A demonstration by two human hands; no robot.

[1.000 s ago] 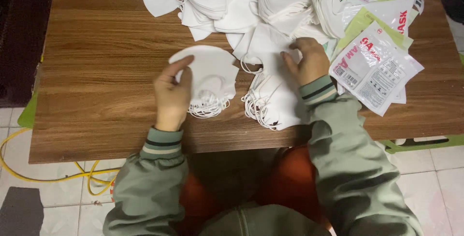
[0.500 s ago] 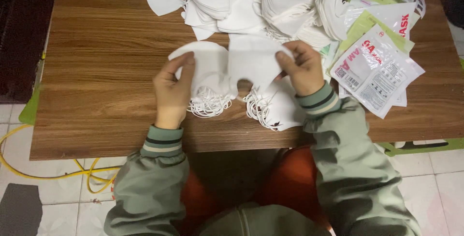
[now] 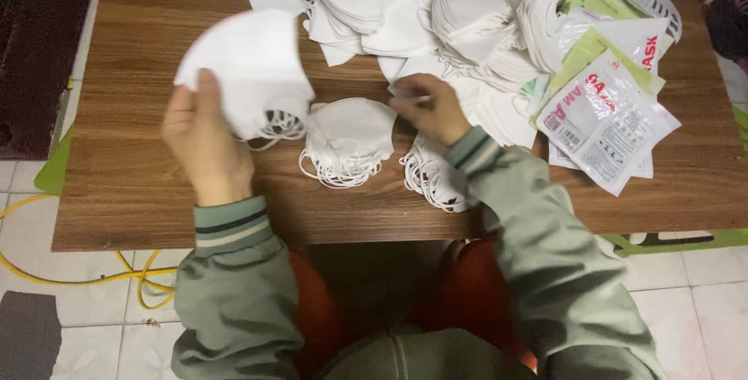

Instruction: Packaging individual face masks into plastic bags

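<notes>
A brown wooden tabletop [image 3: 140, 193] carries a big heap of white masks [image 3: 467, 6] at the far side and flat packets [image 3: 604, 119] at right. A small mask stack [image 3: 348, 135] lies near the middle. The left hand [image 3: 204, 142] lifts a white mask [image 3: 245, 68], fingers pinching its edge; the right hand [image 3: 431, 107] pinches a mask beside the stack.

Left hand [image 3: 204, 140] lifts a white mask [image 3: 245, 68] at upper left; right hand [image 3: 430, 107] touches the mask pile [image 3: 467, 22] on the worktop [image 3: 140, 193].

bare table [image 3: 140, 185] at left; mask piles [image 3: 467, 14] and packets [image 3: 608, 115] crowd right.
</notes>
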